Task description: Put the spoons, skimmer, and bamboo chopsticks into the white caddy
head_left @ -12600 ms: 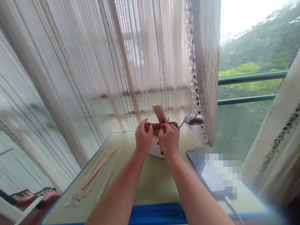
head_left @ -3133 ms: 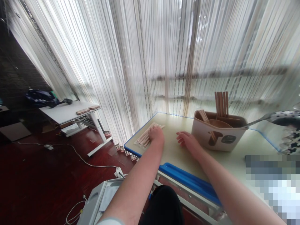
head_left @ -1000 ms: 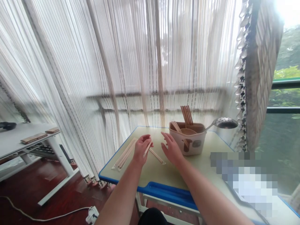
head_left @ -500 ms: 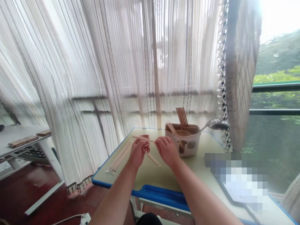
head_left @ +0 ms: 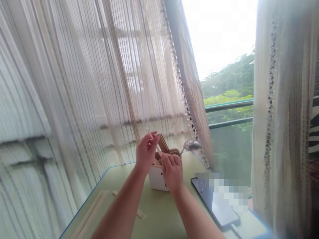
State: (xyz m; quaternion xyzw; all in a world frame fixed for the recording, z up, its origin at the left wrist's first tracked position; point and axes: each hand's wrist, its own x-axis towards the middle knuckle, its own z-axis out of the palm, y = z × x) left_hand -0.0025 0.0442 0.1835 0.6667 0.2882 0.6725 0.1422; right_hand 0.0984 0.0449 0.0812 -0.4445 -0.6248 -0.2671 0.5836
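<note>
My left hand is closed around the upper part of pale chopsticks, which slant down to the right. Their lower end is pinched by my right hand. Both hands are above and in front of a white utensil holder, partly covering it. Brown chopsticks stand upright in its back part, and a slotted ladle leans out to the right. More pale chopsticks lie in a bunch on the table at the left. Another wrapped pair is partly hidden under my left forearm.
The pale green table has a blue edge. A dark flat device with a cable lies on its right side, partly pixelated. Sheer striped curtains hang behind the table, and a railing shows in the window gap.
The view has swung to the right. My hands have moved from over the table to the utensil holder, and the held chopsticks have turned from nearly level to steeply slanted.
</note>
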